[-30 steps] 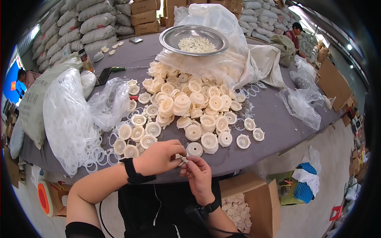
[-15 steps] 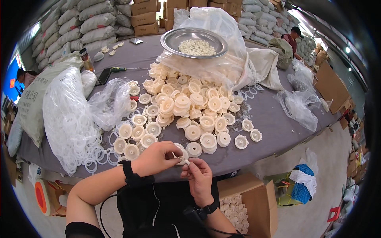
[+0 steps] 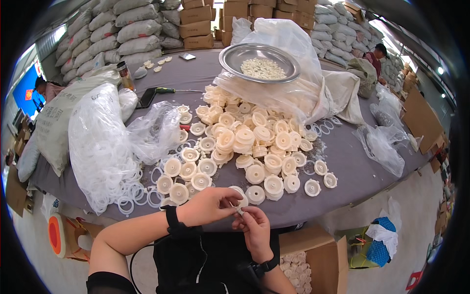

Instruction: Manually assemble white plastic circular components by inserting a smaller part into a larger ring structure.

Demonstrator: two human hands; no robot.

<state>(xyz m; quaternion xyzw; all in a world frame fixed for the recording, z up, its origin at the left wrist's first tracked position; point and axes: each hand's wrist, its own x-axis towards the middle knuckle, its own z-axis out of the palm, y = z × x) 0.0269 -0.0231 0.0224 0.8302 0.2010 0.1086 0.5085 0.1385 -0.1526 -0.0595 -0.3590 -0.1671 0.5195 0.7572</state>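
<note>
Near the table's front edge, my left hand (image 3: 208,205) is closed on a round cream plastic cap (image 3: 239,192), which shows partly past its fingers. Close against it, my right hand (image 3: 254,226) pinches a small whitish piece (image 3: 240,211) between thumb and forefinger; its exact shape is too small to make out. Just beyond both hands spreads a big heap of similar cream caps (image 3: 245,139), some lying singly toward the front. A shiny metal basin (image 3: 230,61) holding many small whitish pieces (image 3: 263,69) sits behind the heap on clear plastic.
At left lies a clear bag of white rings (image 3: 100,147), with loose rings (image 3: 126,206) spilling out. A screwdriver (image 3: 165,90) rests beside a dark phone (image 3: 146,98). Below the table's right front stands a carton (image 3: 320,269) of caps. Another person (image 3: 377,59) is at the far right.
The whole view has shifted, so the table appears lower and further right. My right hand has brought its small piece closer to the left fingertips and the cap.
</note>
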